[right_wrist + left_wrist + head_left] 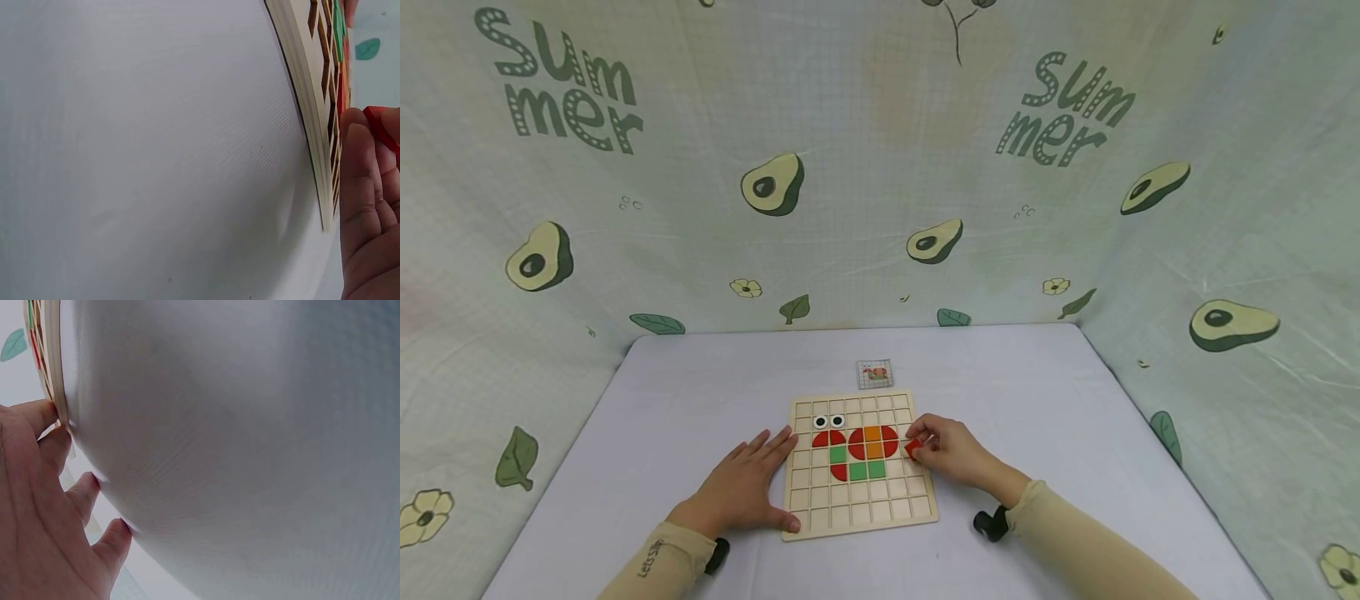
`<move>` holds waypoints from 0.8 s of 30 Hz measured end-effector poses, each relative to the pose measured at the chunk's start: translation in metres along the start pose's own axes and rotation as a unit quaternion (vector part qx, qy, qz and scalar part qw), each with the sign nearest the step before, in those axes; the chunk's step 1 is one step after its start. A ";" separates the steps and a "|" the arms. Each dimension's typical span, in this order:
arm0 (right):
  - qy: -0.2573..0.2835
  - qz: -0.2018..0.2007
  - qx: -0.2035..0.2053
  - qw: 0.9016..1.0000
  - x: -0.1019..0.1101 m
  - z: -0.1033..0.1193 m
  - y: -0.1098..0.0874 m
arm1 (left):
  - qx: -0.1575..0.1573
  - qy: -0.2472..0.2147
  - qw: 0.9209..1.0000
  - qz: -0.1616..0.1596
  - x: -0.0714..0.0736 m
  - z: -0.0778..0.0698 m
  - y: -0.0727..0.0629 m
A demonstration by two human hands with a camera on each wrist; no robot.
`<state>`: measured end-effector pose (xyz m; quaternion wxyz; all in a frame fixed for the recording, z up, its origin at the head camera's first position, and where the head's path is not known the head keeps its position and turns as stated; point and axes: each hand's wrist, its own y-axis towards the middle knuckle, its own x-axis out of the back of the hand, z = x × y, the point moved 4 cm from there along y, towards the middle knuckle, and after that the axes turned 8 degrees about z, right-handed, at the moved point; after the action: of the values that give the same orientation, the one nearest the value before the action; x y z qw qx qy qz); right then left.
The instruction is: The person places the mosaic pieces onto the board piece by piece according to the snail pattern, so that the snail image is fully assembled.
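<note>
A square wooden grid board (820, 517) lies on the table with several colored tiles set in its cells. Two eye tiles (829, 422) sit near its top left, above red, green and orange pieces such as the green tile (876, 469). My left hand (741, 487) rests at the board's left side, fingers spread, fingertips and thumb touching the edge. Over the board's right edge, my right hand (951, 450) pinches a red tile (913, 448) between thumb and fingers. The right wrist view also shows this red tile (378, 122), its shape partly hidden by the fingers.
A small picture card (875, 374) with a gridded colored figure lies just behind the board. The white-covered table (700, 375) meets a hanging cloth (850, 275) printed with avocados at the back and sides.
</note>
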<state>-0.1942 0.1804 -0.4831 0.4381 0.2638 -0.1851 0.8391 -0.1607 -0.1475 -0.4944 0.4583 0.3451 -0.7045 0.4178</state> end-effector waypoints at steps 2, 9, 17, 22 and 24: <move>0.002 -0.004 0.000 1.000 0.000 0.001 0.000 | 0.001 0.001 1.000 0.001 0.000 0.000 0.000; -0.004 -0.018 -0.002 1.000 0.001 0.001 0.001 | 0.002 0.003 1.000 0.002 0.001 0.000 0.001; 0.026 -0.034 -0.001 0.999 0.003 0.002 0.000 | 0.000 0.004 1.000 0.002 0.002 0.000 0.001; 0.022 -0.028 0.002 0.999 0.003 0.002 0.000 | 0.003 0.003 1.000 0.004 0.001 0.000 0.001; 0.017 -0.023 0.002 1.000 0.002 0.002 0.000 | 0.005 0.002 1.000 0.005 0.000 0.001 0.001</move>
<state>-0.1944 0.1804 -0.4801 0.4595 0.2548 -0.1699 0.8337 -0.1618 -0.1477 -0.4948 0.4558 0.3430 -0.7034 0.4240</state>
